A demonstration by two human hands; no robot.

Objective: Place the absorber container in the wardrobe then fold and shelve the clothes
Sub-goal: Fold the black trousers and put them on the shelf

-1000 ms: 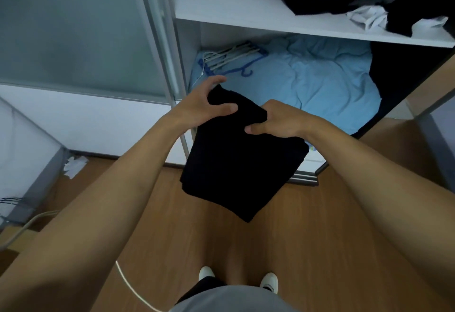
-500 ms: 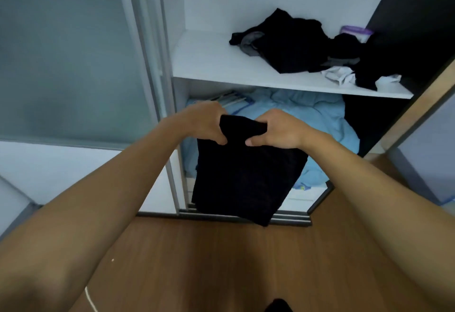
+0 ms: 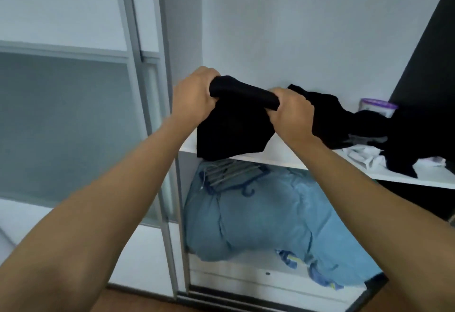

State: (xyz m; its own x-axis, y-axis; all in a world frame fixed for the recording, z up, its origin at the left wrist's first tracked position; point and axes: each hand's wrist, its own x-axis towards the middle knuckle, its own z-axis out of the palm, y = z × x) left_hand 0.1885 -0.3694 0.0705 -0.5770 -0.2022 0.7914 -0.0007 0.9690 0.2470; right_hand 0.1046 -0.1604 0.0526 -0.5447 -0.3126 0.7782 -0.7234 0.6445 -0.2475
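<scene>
A folded black garment (image 3: pixel 231 129) hangs over the left end of the white wardrobe shelf (image 3: pixel 403 178), its lower edge dropping past the shelf's front lip. My left hand (image 3: pixel 193 96) grips its top left corner and my right hand (image 3: pixel 291 111) grips its top right corner. The absorber container (image 3: pixel 378 107), white with a purple lid, stands at the back right of the same shelf. A heap of unfolded black clothes (image 3: pixel 349 124) and a white garment (image 3: pixel 364 155) lie on the shelf to the right of my hands.
Below the shelf a light blue duvet (image 3: pixel 266 215) fills the lower compartment, with grey and blue hangers (image 3: pixel 231 174) on top of it. A frosted sliding door (image 3: pixel 73 119) with a metal frame stands to the left. A dark panel (image 3: pixel 428 48) bounds the wardrobe on the right.
Both hands have lifted the folded black garment from waist height up and forward onto the left end of the shelf. The view has tilted up from the floor.
</scene>
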